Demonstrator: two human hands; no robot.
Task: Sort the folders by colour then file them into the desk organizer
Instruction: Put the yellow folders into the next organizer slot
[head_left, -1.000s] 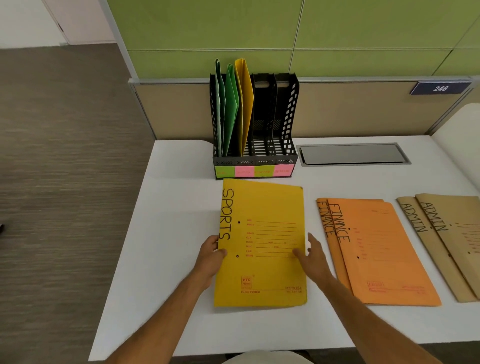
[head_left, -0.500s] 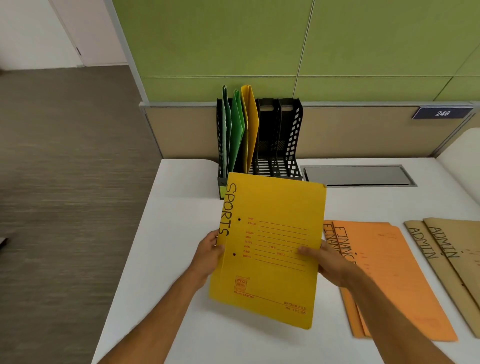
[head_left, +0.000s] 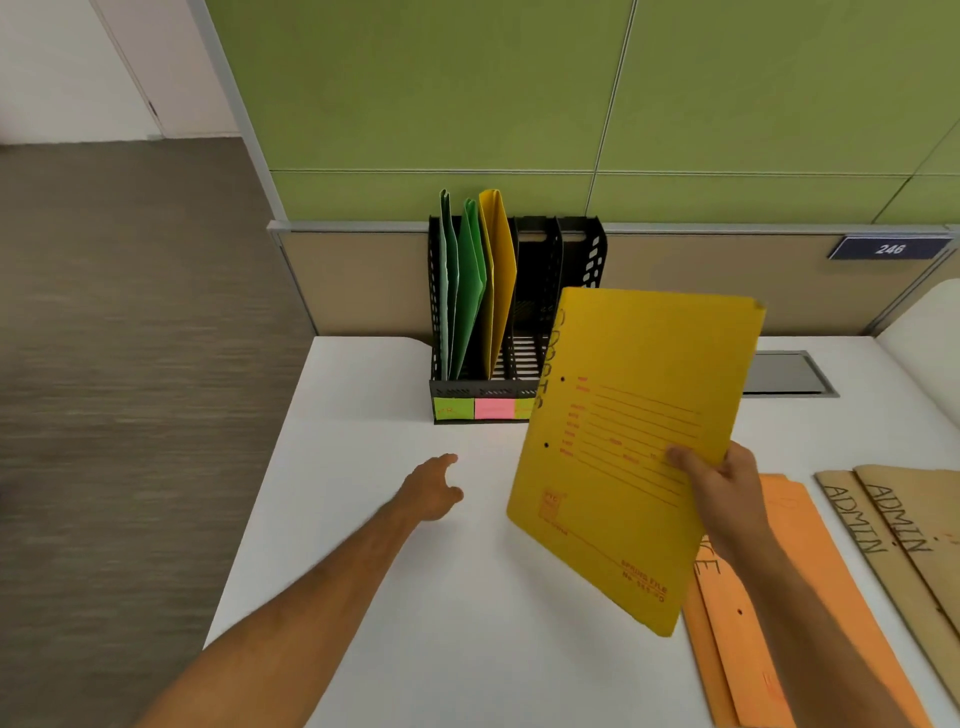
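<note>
step: filing the yellow folder (head_left: 634, 447) into the organizer (head_left: 519, 312), judged from the lift toward the slots
right hand (head_left: 727, 493): pinching the folder's lower right edge, thumb on the printed face, other fingers hidden behind
left hand (head_left: 431, 488): off the folder, fingers loosely spread, hovering over the desk (head_left: 363, 545) near the organizer's front
folder: in the air, tilted, covering the organizer's right front corner; spine with the handwritten label on the left
organizer: at the back of the desk against the partition; green folders (head_left: 462, 291) in the left slots, one filed yellow folder (head_left: 498, 270) just right of them, the two right slots look open
target: probably the slot holding the filed yellow folder, to keep the colour together; the sticky labels (head_left: 478, 408) on the front are too blurred to read
how: turn the folder upright, spine down or inward, line the bottom edge up with the slot mouth before lowering
support: single corner pinch lets the sheet flop; worth bringing the left hand to the spine or to steady the organizer
risk: leading corner catching a divider or the filed folder, pushing the organizer back
remaining: orange folders (head_left: 810, 597) and brown folders (head_left: 893, 530) flat on the desk to the right, not yet filed
</note>
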